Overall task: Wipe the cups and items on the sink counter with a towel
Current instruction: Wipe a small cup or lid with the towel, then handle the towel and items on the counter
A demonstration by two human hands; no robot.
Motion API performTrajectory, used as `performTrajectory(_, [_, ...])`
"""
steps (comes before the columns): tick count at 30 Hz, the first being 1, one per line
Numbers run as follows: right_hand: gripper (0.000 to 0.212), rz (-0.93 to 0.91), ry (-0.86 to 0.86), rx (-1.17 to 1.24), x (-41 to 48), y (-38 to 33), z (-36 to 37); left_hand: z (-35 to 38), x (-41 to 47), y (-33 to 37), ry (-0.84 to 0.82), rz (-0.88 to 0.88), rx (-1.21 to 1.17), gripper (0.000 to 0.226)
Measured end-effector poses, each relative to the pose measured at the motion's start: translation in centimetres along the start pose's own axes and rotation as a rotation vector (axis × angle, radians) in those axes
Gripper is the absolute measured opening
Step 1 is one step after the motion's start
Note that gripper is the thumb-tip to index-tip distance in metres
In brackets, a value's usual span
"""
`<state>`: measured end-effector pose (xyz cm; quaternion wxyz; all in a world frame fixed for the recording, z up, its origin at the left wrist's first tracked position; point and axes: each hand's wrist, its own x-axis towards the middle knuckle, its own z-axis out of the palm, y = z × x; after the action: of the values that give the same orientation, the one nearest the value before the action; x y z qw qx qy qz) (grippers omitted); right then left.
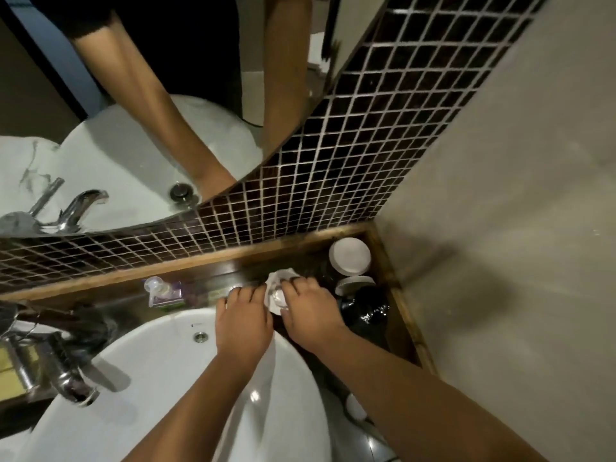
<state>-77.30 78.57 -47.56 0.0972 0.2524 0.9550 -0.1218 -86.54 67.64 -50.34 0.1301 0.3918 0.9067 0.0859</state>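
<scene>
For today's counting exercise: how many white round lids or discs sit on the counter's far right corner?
2: the larger white disc lies in the back corner; a smaller one sits just nearer, beside the dark jar. More may be hidden under the right hand.

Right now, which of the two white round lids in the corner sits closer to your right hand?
The lower white lid, tilted beside the black object and just past the right hand. The other white lid lies flat, deeper in the corner by the tiled wall.
</scene>
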Motion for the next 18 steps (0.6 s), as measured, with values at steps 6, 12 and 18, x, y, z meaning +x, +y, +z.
performTrajectory(6, [0.049, 0.028, -0.095, -0.052, -8.1, 1.4, -0.1, 0.5, -4.4, 1.8, 0.002, 0.106, -0.063, 0.053])
performTrajectory(12, [0.050, 0.412, -0.252, -0.024, -17.3, 2.8, 2.4, 0.9, -8.6, 4.2, -0.015, 0.286, -0.021, 0.050])
performTrajectory(18, [0.050, 0.420, -0.176, -0.084, -20.6, 3.8, 5.0, 2.0, -11.6, 5.1, -0.086, 0.302, -0.001, 0.051])
